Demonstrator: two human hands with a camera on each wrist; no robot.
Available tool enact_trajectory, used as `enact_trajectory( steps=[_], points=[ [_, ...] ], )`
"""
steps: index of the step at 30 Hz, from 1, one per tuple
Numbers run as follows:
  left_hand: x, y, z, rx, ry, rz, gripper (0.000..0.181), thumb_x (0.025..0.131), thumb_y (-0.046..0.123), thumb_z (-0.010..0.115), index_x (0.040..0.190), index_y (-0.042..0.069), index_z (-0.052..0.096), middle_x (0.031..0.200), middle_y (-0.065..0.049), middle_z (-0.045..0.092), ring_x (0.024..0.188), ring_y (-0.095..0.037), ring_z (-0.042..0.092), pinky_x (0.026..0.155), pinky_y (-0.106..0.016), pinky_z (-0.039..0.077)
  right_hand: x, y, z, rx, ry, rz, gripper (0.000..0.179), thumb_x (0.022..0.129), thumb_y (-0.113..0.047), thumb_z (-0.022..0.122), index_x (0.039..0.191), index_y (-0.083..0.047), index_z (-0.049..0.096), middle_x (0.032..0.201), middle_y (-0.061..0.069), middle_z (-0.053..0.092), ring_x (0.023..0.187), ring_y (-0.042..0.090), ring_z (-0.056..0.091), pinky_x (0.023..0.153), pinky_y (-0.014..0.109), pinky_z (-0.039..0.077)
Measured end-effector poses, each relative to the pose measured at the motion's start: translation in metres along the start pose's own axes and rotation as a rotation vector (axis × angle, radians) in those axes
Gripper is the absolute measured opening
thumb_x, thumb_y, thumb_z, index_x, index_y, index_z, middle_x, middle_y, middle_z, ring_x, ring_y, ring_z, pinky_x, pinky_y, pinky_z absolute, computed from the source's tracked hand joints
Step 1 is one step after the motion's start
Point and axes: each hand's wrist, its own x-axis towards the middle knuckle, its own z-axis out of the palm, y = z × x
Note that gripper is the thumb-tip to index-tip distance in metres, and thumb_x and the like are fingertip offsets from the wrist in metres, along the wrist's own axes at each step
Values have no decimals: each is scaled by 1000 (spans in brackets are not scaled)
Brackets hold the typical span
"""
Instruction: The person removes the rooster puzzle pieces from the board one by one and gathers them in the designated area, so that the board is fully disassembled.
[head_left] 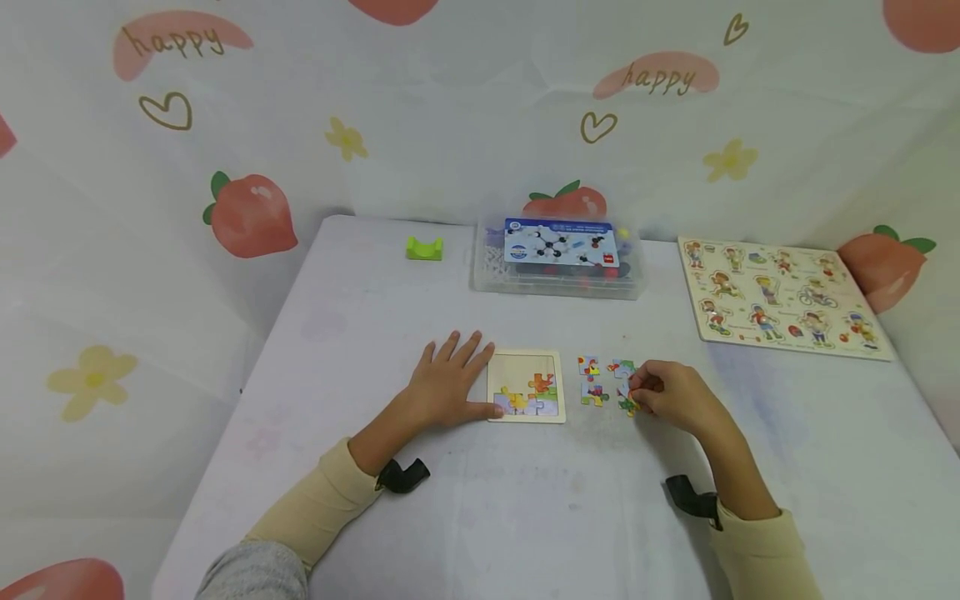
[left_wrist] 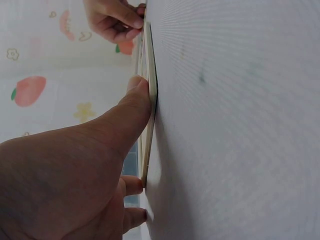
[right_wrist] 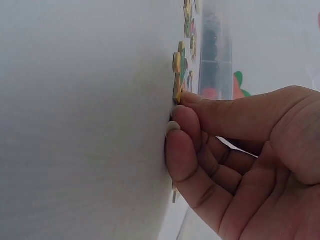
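From a head-worn camera set well back, we look forward and down over the white tabletop [head_left: 525,517] to the white, peach-printed backdrop [head_left: 450,108], taking in the bare left hand [head_left: 448,389] and bare right hand [head_left: 678,398]. Low and close at the left wrist, our view lies sideways, tabletop at right, facing along the square pale-wood puzzle frame [left_wrist: 152,75] to that right hand. Our right-wrist camera, equally near, tabletop at left, shares with the head view multicoloured jigsaw pieces [right_wrist: 182,60] and the clear plastic box [right_wrist: 217,50].
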Motion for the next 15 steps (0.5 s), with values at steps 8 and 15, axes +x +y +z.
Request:
enact_trajectory(
  steps=[8,15],
  points=[
    [0,-1,0,-5,-9,-4,102,86,75,57,162,18,20,167,-9,14,151,-38,9,116,-62,13,2,-8,-1,-59,33,-53,6,88,0,73,86,-2,67,77,2,63,71,19,54,62,35,47],
    [2,-1,1,-3,-11,-4,102,86,75,57,162,18,20,167,-9,13,151,-38,8,116,-62,12,8,-27,8,-54,18,-87,5,90,-7,73,89,-6,69,77,1,62,70,19,53,60,34,46]
  ],
)
